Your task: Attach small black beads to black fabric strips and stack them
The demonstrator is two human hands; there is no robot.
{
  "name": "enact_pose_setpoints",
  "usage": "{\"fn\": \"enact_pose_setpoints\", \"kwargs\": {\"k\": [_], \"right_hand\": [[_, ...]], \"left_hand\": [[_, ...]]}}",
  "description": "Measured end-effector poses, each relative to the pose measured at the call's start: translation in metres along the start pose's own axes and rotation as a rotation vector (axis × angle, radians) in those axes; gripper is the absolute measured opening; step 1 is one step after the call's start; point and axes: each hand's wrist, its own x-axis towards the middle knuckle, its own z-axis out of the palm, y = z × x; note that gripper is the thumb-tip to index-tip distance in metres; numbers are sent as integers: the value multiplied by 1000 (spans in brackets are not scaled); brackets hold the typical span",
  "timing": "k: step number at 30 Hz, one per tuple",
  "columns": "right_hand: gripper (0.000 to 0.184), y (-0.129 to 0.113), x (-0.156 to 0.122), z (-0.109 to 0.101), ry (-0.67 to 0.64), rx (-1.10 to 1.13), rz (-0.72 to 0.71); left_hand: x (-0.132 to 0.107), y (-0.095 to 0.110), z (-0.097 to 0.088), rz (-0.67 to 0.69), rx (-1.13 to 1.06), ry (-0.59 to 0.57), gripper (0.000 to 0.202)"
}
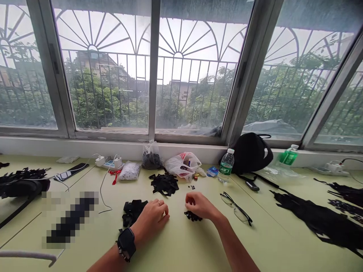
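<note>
Left hand is held loosely curled, nothing visibly gripped, beside a heap of matte black fabric scraps | right hand is cupped narrowly over a small pile of knobbly black pieces, any grip hidden | both piles are kept separate, within reach, on a pale green tabletop

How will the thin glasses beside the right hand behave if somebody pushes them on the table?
The eyeglasses probably bend or snap easily: their frame and open temples look thin. They seem light, so a push would likely slide them over the smooth pale green table.
</note>
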Motion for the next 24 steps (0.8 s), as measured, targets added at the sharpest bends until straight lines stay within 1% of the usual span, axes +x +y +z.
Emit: {"fn": "enact_pose_setpoints", "kwargs": {"k": [2, 4, 7, 10, 12, 13, 15, 17, 19, 20, 21, 22, 24], "right_hand": [[7, 3, 1, 1, 67, 12, -14], [9, 6, 2, 2, 82, 23, -24], [11, 9, 0, 4, 10, 34, -16], [13, 9, -1, 5, -93, 80, 14], [15, 7, 0, 5, -120, 104, 23], [16, 6, 0, 5, -109, 106, 19], [17, 0, 1, 5, -40, 88, -10], [14, -9, 2, 8, 62, 50, -68], [8, -21, 3, 15, 146, 14, -151], [11, -27, 3, 21, 168, -3, -198], [17, -32, 3, 28, 182, -23, -244], [23, -37, 3, 35, 181, -49, -284], [29, -43, 4, 49, 152, -122, -326]], "left_hand": [[2, -7, -2, -6, 5, 8, 7], [3, -12, -4, -16, 3, 19, 8], [3, -14, -5, -30, 21, 24, 8], [2, -11, -4, -16, 48, 54, 7], [1, -7, -4, -5, 54, 84, 7], [0, -5, -4, -4, 52, 98, 7], [-1, -2, -5, -8, 39, 115, 8], [-1, 1, -6, -10, 17, 118, 9], [-2, 5, -6, -5, -3, 110, 11], [-2, 7, -5, -2, -9, 106, 12], [-2, 9, -5, 3, -13, 103, 12], [-2, 11, -5, 8, -16, 101, 12], [-2, 14, -5, 22, -21, 105, 12]]}}
